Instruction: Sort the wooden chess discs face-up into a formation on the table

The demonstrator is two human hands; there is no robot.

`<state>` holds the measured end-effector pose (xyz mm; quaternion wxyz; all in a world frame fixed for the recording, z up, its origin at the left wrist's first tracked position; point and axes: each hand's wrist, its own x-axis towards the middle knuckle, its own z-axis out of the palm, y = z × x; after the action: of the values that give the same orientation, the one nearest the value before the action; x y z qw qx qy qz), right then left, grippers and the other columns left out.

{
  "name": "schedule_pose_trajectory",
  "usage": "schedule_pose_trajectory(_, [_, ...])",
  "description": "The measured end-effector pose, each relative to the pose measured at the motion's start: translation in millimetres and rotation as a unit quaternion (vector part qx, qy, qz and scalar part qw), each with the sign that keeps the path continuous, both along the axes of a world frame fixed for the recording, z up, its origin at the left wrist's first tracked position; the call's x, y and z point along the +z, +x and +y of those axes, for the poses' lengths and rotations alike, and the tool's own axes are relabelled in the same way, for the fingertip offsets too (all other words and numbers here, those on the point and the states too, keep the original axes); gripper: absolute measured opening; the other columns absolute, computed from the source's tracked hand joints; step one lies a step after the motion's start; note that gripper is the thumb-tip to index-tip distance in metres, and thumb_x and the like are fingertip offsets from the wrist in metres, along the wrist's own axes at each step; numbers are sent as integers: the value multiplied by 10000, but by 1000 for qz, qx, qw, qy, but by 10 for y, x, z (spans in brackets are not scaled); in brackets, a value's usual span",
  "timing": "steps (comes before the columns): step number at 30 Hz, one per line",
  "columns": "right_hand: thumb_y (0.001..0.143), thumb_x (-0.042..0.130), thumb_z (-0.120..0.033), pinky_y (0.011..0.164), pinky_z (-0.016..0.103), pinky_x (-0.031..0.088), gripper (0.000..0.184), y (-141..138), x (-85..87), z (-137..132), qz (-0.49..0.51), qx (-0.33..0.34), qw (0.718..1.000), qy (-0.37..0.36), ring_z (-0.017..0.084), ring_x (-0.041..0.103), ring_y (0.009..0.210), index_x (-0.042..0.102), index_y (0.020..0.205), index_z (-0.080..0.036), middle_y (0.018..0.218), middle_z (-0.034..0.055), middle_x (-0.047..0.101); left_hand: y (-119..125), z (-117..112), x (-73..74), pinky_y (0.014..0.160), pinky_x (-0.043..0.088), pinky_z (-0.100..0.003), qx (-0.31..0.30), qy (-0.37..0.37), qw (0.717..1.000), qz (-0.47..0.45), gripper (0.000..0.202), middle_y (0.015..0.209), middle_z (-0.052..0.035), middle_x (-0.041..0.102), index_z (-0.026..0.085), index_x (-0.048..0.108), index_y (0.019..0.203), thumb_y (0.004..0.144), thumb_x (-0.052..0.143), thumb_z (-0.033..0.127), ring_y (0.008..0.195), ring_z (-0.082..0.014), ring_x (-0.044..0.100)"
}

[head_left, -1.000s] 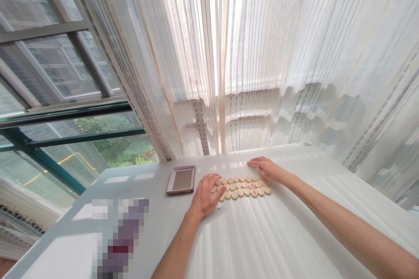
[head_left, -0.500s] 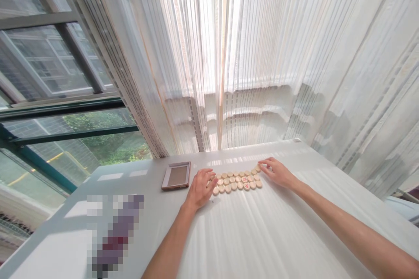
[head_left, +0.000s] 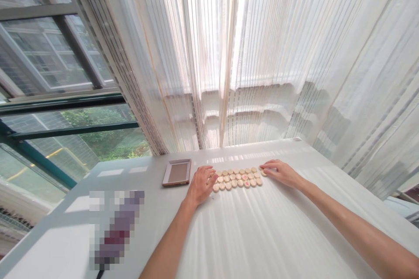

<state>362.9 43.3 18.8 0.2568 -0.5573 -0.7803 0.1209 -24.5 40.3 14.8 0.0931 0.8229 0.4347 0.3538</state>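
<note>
Round wooden Chinese chess pieces lie side by side in three rows on the white table; two show red characters, while the marks on most others are too faint to read. At the rows' left end rests my left hand, thumb and fingers apart, its fingertips by the end pieces and partly covering them. Beyond the right end, my right hand has its fingers closed on a Chinese chess piece, low at the tabletop. Its fingertips partly hide that piece.
A shallow open box with a brown rim lies left of my left hand. Farther left is a blurred-out purple object with a dark cord. Sheer curtains hang along the table's far edge, with a window at left.
My right hand has shifted slightly right and toward me, with a piece at its fingertips now apart from the rows. My left hand stays at the left end.
</note>
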Motion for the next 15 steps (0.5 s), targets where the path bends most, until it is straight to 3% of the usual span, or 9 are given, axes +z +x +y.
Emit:
schedule_pose_trajectory(7, [976, 393, -545, 967, 451, 510, 460, -215, -34, -83, 17, 9, 1000, 17, 293, 618, 1156, 700, 1195, -281, 1245, 72, 685, -2, -38, 16, 1009, 471, -470, -6, 11, 1000, 5, 295, 1215, -85, 640, 254, 631, 1164, 967, 487, 419, 1172, -268, 562])
schedule_pose_trajectory(9, [942, 462, -579, 1047, 481, 449, 503, -311, -43, -134, 11, 17, 999, 28, 306, 550, 1253, 615, 1314, -279, 1352, 85, 614, 8, -61, 31, 1036, 449, -484, -20, 20, 999, 29, 381, 1244, -95, 631, 243, 612, 1208, 907, 577, 473, 1183, -287, 559])
schedule_pose_trajectory(12, [814, 619, -651, 1084, 520, 396, 724, -444, -55, -183, -29, 61, 997, 45, 344, 468, 1329, 492, 1429, -290, 1456, 103, 514, 32, -70, 45, 1051, 430, -508, -36, 27, 997, 66, 590, 1265, -106, 624, 237, 602, 1232, 763, 707, 578, 1180, -322, 566])
schedule_pose_trajectory(15, [739, 676, -683, 1073, 530, 394, 806, -550, -79, -156, -44, 88, 993, 61, 360, 485, 1306, 510, 1415, -276, 1396, 113, 571, 54, -46, 52, 1027, 449, -498, -43, 21, 996, 70, 690, 1227, -101, 651, 245, 603, 1227, 681, 746, 642, 1146, -328, 594])
